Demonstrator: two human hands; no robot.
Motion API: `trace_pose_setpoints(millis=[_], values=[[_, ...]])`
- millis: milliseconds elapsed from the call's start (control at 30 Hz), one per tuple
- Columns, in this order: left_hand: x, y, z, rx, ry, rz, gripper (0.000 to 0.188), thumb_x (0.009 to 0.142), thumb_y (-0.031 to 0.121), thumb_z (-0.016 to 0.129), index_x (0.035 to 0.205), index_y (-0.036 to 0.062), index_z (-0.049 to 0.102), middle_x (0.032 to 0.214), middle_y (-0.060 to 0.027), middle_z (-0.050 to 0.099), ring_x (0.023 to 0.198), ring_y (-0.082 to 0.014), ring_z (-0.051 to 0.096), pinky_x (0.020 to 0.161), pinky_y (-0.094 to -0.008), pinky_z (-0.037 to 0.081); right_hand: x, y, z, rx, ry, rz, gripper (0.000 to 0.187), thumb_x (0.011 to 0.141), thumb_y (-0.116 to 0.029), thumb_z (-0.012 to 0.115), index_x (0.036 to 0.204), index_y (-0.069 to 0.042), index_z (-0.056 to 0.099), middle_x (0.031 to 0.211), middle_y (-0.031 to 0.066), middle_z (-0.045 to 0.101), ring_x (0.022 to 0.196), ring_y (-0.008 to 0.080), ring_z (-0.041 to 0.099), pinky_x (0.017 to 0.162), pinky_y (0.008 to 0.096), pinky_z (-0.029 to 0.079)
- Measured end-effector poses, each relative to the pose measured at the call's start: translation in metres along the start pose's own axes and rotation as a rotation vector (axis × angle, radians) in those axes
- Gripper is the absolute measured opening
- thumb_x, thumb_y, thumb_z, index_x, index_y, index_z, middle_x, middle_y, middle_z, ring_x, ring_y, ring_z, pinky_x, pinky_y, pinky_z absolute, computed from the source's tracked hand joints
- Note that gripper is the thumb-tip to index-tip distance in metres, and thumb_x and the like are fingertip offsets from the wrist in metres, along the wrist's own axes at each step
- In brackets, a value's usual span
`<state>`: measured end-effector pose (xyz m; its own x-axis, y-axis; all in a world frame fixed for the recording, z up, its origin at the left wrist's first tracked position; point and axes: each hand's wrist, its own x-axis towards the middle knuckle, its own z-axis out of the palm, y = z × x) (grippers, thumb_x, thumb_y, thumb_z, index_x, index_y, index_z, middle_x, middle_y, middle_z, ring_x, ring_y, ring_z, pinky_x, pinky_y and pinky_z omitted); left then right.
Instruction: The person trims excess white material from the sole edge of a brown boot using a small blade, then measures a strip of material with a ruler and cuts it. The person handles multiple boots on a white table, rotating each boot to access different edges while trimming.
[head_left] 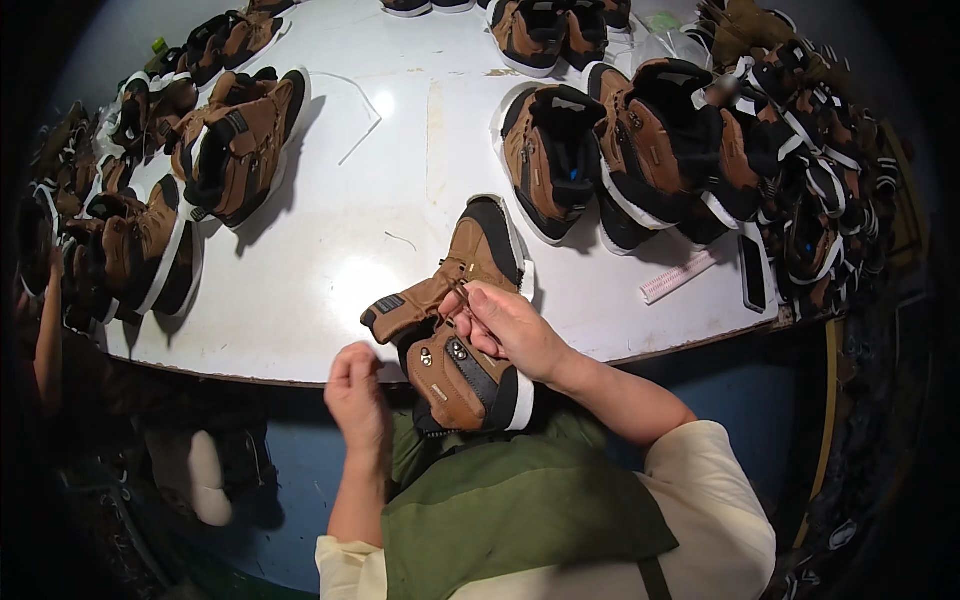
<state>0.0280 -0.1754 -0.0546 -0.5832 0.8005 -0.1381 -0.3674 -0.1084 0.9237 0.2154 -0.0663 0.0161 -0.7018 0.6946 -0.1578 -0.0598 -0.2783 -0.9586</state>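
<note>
A brown and black lace-up boot (460, 385) with a white sole leans across the near table edge and over my lap, toe pointing away. Its tongue is folded out to the left, and metal lace hooks show on its side. My right hand (510, 330) is over the lacing area, with thumb and fingers pinched on a thin brown lace (459, 287). To the left of the boot, my left hand (358, 395) is raised with its fingers curled closed, slightly blurred. Whatever may be in those left fingers is too small to make out.
Boots of the same kind (550, 150) stand at the right, and more (235, 150) at the left. A dark phone (752, 274) and a pink-and-white strip (680, 278) lie near the right edge of the white table (330, 240). Another person's arm (48, 340) shows far left.
</note>
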Motion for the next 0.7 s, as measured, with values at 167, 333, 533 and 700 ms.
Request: trace_pose_setpoints(millis=[167,333,533,700], values=[[-0.016,0.033,-0.080,0.197,-0.661,-0.150,0.028,0.087,0.007,0.061,0.063,-0.0065,0.061,0.065,-0.0128,0.064,0.061,-0.0153,0.054,0.057,-0.0264,0.043,-0.001,-0.003,-0.001,-0.001,-0.071,-0.043,0.044,0.105,-0.034,0.031,0.117,0.003,0.052,0.082,-0.0017,0.047,0.057,0.0007,0.037,0.050,0.0152,0.031],[-0.033,0.055,-0.086,1.734,-0.809,0.034,0.058,0.073,0.022,0.077,0.122,0.0019,0.054,0.118,-0.0140,0.059,0.101,-0.0332,0.059,0.084,-0.0395,0.050,-0.002,-0.001,-0.001,-0.004,-0.081,-0.034,0.042,0.104,-0.034,0.037,0.117,0.002,0.053,0.080,-0.0015,0.047,0.064,0.0035,0.040,0.058,0.0180,0.037],[0.002,0.080,-0.030,1.187,-0.369,0.582,0.062,0.068,0.006,0.078,0.124,0.0000,0.053,0.127,-0.0197,0.053,0.114,-0.0379,0.052,0.095,-0.0424,0.044,-0.013,-0.003,0.008,-0.434,-0.063,-0.323,0.031,0.096,-0.028,0.056,0.110,-0.001,0.059,0.089,0.0052,0.058,0.079,0.0106,0.054,0.073,0.0257,0.047],[0.053,0.050,0.001,1.109,-0.640,0.858,0.048,0.067,-0.008,0.067,0.113,0.0011,0.061,0.118,-0.0163,0.060,0.108,-0.0353,0.057,0.093,-0.0398,0.046,-0.015,-0.015,-0.004,-0.809,0.417,-0.699,0.033,0.078,-0.019,0.077,0.102,-0.002,0.061,0.088,0.0035,0.052,0.059,0.0059,0.041,0.053,0.0194,0.036]])
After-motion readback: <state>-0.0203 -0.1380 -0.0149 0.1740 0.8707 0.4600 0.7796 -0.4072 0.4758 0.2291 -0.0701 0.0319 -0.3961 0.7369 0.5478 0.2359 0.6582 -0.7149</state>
